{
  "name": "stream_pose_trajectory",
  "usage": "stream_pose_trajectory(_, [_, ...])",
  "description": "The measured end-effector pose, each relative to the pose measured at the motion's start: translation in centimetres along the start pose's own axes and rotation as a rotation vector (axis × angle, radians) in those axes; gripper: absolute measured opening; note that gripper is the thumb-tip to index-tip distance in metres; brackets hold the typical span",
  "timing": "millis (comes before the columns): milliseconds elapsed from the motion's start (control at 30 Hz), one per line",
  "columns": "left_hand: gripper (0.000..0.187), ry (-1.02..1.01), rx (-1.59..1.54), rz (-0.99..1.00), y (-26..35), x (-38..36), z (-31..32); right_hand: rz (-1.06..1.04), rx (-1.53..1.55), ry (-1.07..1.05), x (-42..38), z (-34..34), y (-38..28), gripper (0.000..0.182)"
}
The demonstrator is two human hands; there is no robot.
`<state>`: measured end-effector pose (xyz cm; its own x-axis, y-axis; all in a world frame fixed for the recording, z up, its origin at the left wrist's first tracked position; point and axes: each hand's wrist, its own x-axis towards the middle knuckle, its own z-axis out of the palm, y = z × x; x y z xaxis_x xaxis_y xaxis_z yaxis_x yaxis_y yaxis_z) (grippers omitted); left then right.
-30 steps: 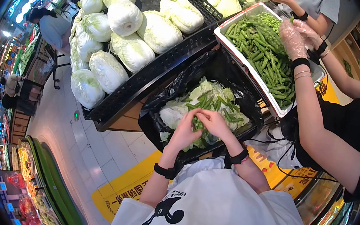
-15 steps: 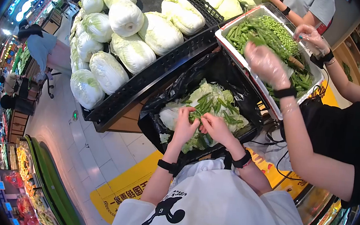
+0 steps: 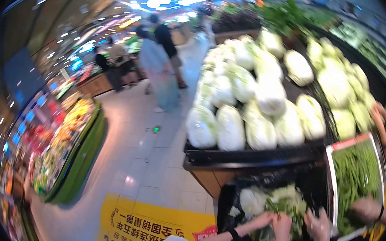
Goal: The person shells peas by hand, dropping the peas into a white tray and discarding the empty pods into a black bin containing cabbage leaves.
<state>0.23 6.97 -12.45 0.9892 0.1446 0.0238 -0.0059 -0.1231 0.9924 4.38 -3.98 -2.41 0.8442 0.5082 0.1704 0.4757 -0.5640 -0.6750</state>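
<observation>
My left hand [image 3: 263, 219] and my right hand [image 3: 281, 222] meet over a black-lined bin [image 3: 228, 206], fingertips pinched together. Between them seems to be a green pea pod, small and blurred, mostly hidden by the fingers. Under my hands lie pale cabbage leaves [image 3: 253, 200] and green pods. Just right of my right hand, another person's gloved hand [image 3: 318, 226] reaches over the bin with its fingers apart. A white foam box [image 3: 330, 169] of green pods [image 3: 354, 173] stands to the right, with another person's blurred hand [image 3: 366, 210] over it.
Napa cabbages [image 3: 271, 95] fill a black display stand [image 3: 226, 158] beyond the bin. Round green cabbages [image 3: 335, 86] lie behind it to the right. A yellow floor sign [image 3: 144, 223] is at the left front. A fruit stand [image 3: 77, 165] and several people [image 3: 156, 65] are further left.
The view has swung left and up, so my hands now appear lower right. They stay pinched together over the bin. A gloved hand has moved from the foam box to the bin.
</observation>
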Motion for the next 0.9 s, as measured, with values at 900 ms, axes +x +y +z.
stream_pose_trajectory(900, [0.013,-0.355,-0.945,-0.546,10.4,-1.6,-2.7,0.261,0.640,-0.116,2.3,-1.1,3.6,0.036])
